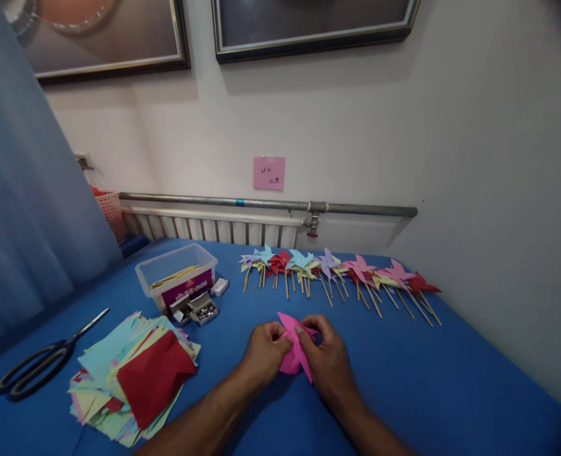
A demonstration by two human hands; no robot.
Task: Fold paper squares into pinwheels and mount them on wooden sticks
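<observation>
Between my two hands is a bright pink paper pinwheel head (pixel 290 363), its corners folded in toward the middle and no stick visible on it. My left hand (pixel 265 349) pinches its left side between thumb and fingers. My right hand (pixel 326 354) grips the right side, the thumb pressed near the centre. Both hands hold the paper just above the blue table (pixel 242 405). Fingers hide part of the folds, and whether a pin is in the centre cannot be seen.
At left lie a stack of coloured paper squares (pixel 156 380) and black-handled scissors (pixel 47 362). Behind them stand a clear plastic box (pixel 178 269) of sticks and small open boxes of pins (pixel 205 310). Several finished pinwheels (pixel 328 263) line the back, near a radiator (pixel 213 225).
</observation>
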